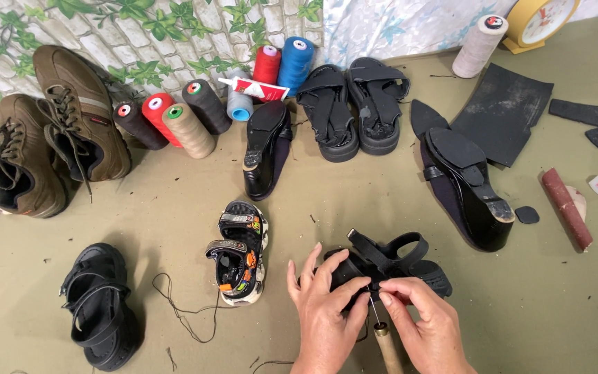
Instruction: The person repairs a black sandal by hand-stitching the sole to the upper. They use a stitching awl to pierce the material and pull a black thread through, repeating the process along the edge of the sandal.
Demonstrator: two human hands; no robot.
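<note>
A black strappy sandal lies low on the olive floor, tilted with its straps looping upward, its near edge pinched between both hands. Against that edge stands a thin metal awl with a pale wooden handle, upright.

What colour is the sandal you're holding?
Black, seen in the head view: the sandal under both hands.
</note>
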